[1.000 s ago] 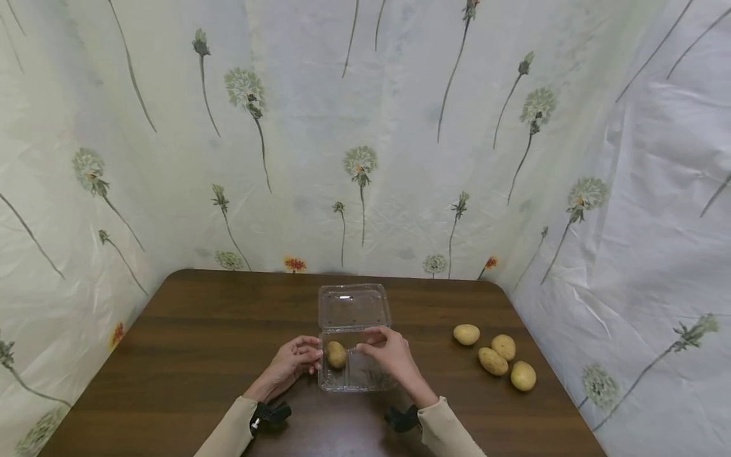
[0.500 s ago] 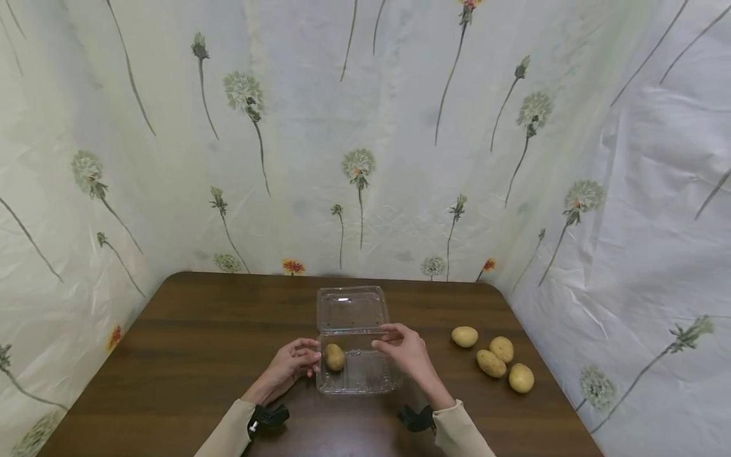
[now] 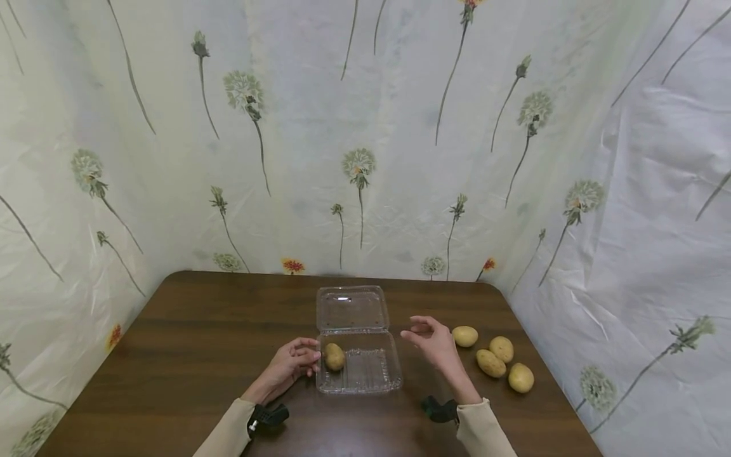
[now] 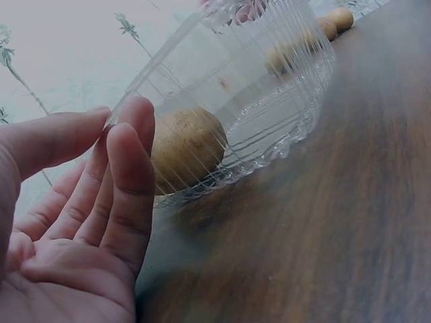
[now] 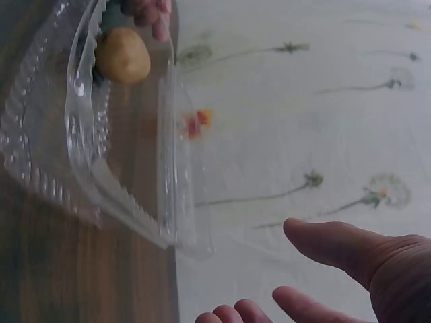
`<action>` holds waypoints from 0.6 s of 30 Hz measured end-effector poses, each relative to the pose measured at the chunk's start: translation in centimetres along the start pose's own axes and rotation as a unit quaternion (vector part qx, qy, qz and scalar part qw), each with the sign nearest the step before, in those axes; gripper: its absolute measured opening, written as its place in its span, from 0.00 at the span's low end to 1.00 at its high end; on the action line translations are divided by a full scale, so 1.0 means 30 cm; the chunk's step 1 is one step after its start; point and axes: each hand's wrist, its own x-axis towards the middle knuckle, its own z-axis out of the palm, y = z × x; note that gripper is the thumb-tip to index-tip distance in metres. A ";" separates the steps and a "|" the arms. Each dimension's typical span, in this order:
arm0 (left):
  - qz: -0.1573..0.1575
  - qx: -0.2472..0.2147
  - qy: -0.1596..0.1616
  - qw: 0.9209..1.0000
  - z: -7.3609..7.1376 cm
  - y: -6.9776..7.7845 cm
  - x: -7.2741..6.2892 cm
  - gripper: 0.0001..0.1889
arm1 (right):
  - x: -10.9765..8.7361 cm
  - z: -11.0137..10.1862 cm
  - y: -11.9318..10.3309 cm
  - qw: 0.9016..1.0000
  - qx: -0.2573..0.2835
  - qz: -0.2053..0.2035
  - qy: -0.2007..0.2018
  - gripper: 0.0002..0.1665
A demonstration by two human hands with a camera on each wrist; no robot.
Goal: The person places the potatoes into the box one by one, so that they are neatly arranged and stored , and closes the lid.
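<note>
A clear plastic clamshell container (image 3: pixel 370 373) sits on the table with its lid (image 3: pixel 351 309) folded back, away from me. One potato (image 3: pixel 334 357) lies at the left end of its base. My left hand (image 3: pixel 287 368) pinches the container's left rim between thumb and fingertips; in the left wrist view the potato (image 4: pixel 188 148) shows through the clear wall beside those fingers. My right hand (image 3: pixel 436 348) is above the table, between the container and the loose potatoes, thumb and fingers apart and holding nothing.
Several loose potatoes (image 3: pixel 491 363) lie in a group on the right of the brown wooden table (image 3: pixel 228 317), the leftmost potato (image 3: pixel 465 336) close to my right hand. A flower-printed curtain (image 3: pixel 400 158) hangs behind the table and along both sides.
My right hand has moved right, from over the container to beside the loose potatoes. My left hand stays at the left rim, and the potato inside keeps its place.
</note>
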 end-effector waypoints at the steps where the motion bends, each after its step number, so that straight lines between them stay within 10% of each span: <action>1: 0.002 0.000 -0.002 1.000 -0.001 0.000 0.000 0.21 | 0.002 -0.012 0.005 1.000 0.003 0.001 0.000 0.27; 18: 0.007 0.003 0.003 1.000 -0.003 -0.011 0.003 0.16 | 0.014 -0.161 0.087 0.999 -0.022 0.016 0.020 0.30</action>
